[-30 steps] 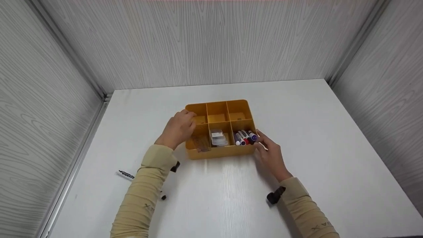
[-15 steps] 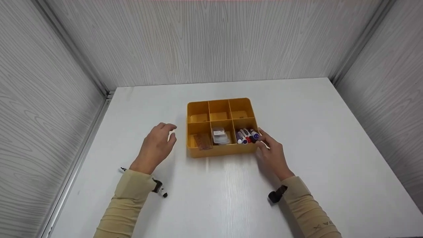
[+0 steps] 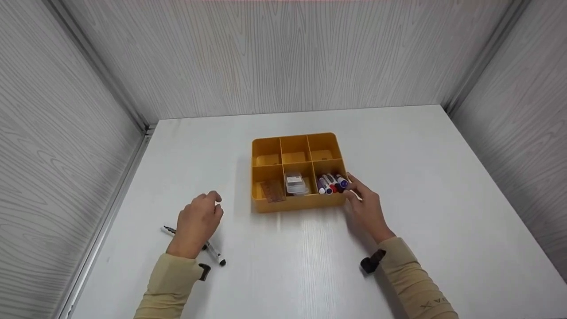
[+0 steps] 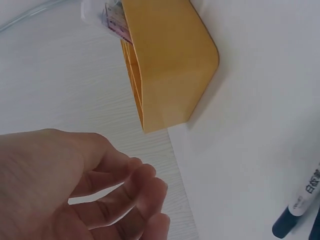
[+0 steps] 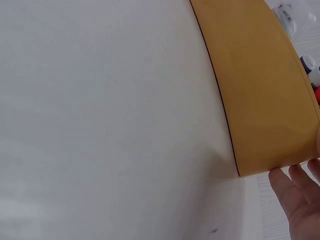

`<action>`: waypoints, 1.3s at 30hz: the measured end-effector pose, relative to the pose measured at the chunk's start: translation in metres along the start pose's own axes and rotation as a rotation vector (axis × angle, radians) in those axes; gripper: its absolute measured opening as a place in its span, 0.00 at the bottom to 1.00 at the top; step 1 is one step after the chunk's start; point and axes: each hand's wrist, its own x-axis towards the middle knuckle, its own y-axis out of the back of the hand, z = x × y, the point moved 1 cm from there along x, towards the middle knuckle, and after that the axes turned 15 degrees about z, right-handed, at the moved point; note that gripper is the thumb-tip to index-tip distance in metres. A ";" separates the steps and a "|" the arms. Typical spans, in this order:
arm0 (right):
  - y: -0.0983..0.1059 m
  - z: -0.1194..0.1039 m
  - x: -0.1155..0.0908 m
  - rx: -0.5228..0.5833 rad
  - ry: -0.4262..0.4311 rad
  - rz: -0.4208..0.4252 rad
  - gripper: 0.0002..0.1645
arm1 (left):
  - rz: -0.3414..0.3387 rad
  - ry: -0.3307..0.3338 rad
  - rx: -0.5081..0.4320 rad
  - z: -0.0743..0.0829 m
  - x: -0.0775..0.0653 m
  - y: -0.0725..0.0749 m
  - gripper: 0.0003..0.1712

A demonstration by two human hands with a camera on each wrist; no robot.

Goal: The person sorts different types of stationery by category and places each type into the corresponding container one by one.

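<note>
A yellow compartment box [image 3: 301, 203] stands mid-table. My right hand [image 3: 365, 206] grips its front right corner; in the right wrist view, fingertips [image 5: 280, 176] lie along its side. Several whiteboard markers [image 3: 328, 184] fill the front right compartment. Small clear plastic cases [image 3: 294, 183] sit in the front middle one, and a thin see-through reddish piece [image 3: 273, 191] leans in the front left one. My left hand [image 3: 195, 223] hovers to the left of the box, fingers loosely bent and holding nothing. Beneath it lie a marker [image 3: 214, 252] and another marker [image 3: 168, 229], partly hidden by the hand.
The white table [image 3: 407, 177] is enclosed by a grey wood-grain back panel [image 3: 283, 57], a left side panel [image 3: 57, 133] and a right side panel [image 3: 522, 110].
My left hand has left the left side of the box and moved back toward the front left, over the loose markers. The right hand stays at the box's corner.
</note>
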 end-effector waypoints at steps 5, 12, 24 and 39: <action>0.000 -0.001 -0.001 0.003 0.034 0.003 0.09 | -0.116 0.062 0.031 -0.005 -0.019 -0.007 0.12; 0.001 -0.001 0.001 0.066 0.052 0.007 0.05 | -0.298 0.129 0.056 -0.009 -0.040 -0.016 0.11; 0.000 0.002 0.000 0.022 0.047 0.010 0.10 | -0.310 0.153 0.032 -0.012 -0.058 -0.028 0.09; 0.003 -0.020 -0.001 0.062 0.022 0.002 0.06 | -0.280 0.169 0.032 -0.010 -0.065 -0.034 0.08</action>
